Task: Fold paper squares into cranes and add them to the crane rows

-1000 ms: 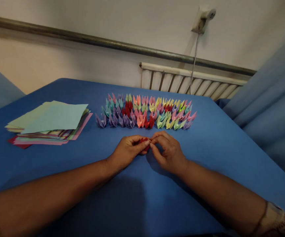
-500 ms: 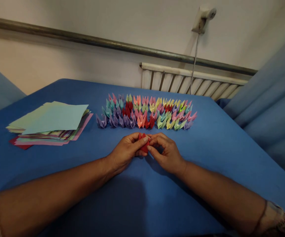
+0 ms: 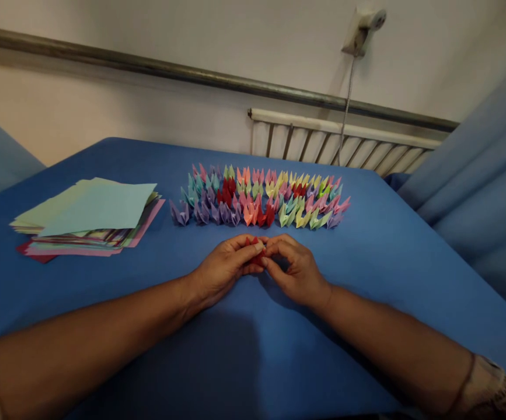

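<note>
A small folded piece of red paper (image 3: 259, 258) is held between both hands above the blue table. My left hand (image 3: 224, 263) grips it from the left, thumb across its front and fingers behind. From the other side, my right hand (image 3: 296, 269) pinches the paper's right edge between thumb and fingertips. Fingers cover much of the piece, so its exact shape is partly hidden. Just beyond the hands stand rows of folded paper cranes (image 3: 251, 214) in many colours.
A stack of coloured paper sheets (image 3: 99, 207) lies on the blue table (image 3: 217, 361) at left. Behind the table are a white radiator (image 3: 296, 128), a metal pipe (image 3: 169, 71) and a wall socket with a plug (image 3: 362, 32). A blue curtain (image 3: 484, 192) hangs at right.
The red paper shows less between my fingers than before, and its upper points sit lower. Both hands keep their grip in nearly the same place.
</note>
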Motion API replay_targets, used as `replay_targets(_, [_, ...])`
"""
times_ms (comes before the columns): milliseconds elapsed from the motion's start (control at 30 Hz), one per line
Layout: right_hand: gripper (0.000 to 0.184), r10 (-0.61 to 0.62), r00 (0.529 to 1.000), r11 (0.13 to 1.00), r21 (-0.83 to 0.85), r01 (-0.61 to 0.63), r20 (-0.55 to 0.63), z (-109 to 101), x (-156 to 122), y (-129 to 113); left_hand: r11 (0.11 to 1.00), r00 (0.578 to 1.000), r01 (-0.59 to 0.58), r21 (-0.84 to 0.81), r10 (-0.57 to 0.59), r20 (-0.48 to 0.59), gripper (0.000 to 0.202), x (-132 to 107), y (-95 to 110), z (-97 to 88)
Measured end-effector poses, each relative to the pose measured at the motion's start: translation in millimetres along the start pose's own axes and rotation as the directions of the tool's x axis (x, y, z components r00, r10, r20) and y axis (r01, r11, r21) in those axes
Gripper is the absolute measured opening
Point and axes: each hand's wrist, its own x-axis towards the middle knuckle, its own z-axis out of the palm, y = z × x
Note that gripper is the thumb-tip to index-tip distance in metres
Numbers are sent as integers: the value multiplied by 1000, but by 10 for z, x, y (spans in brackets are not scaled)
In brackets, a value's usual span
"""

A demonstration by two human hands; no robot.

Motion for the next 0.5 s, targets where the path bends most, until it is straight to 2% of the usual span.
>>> replay_targets(200, [9,60,996,998,31,-58,-71,13,14,51,999,999,-14,-31,16,46,24,20,6,-9])
replay_targets(500, [9,86,995,995,52,-83,-52,19,12,74,999,1000,-17,-44,18,22,22,26,-11,-28])
